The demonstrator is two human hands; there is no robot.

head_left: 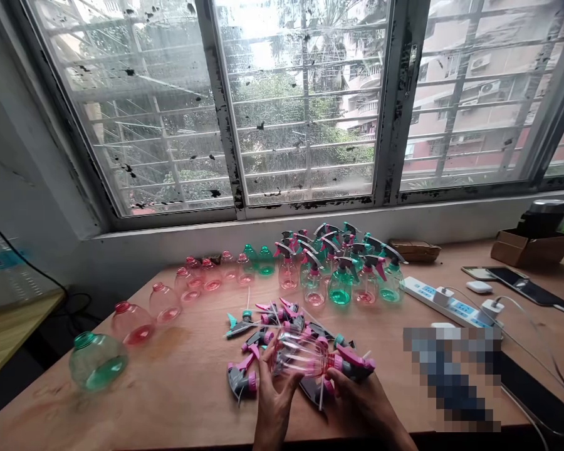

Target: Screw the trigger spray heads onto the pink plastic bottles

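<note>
Both forearms are cut off by the lower edge, so we see only wrists and hands. Our left hand [275, 394] is closed around the base end of a clear pink bottle [297, 356], fingers curled up its near side. The bottle lies on its side between the two hands, just beyond the palms and above the table [169, 394]. Our right hand [360, 401] holds a pink-and-grey trigger [352, 364] at the bottle's neck. The fingers cover the joint, so we cannot tell whether the trigger is screwed on or only set against the mouth. Its thin dip tube shows faintly through the plastic.

Just beyond the left hand's fingertips lies a heap of loose triggers [263, 326], some partly hidden behind the bottle. Farther ahead of both hands stands a cluster of finished sprayers [343, 275], packed too tightly to count. A row of empty bottles [188, 285] curves away to the left of the left hand and ends at a green bottle [96, 360], well apart from it. To the right of the right hand a pixelated block [451, 376] hides whatever lies there, and a power strip [444, 299] runs beyond it. A stained window [301, 106] fills the background.
</note>
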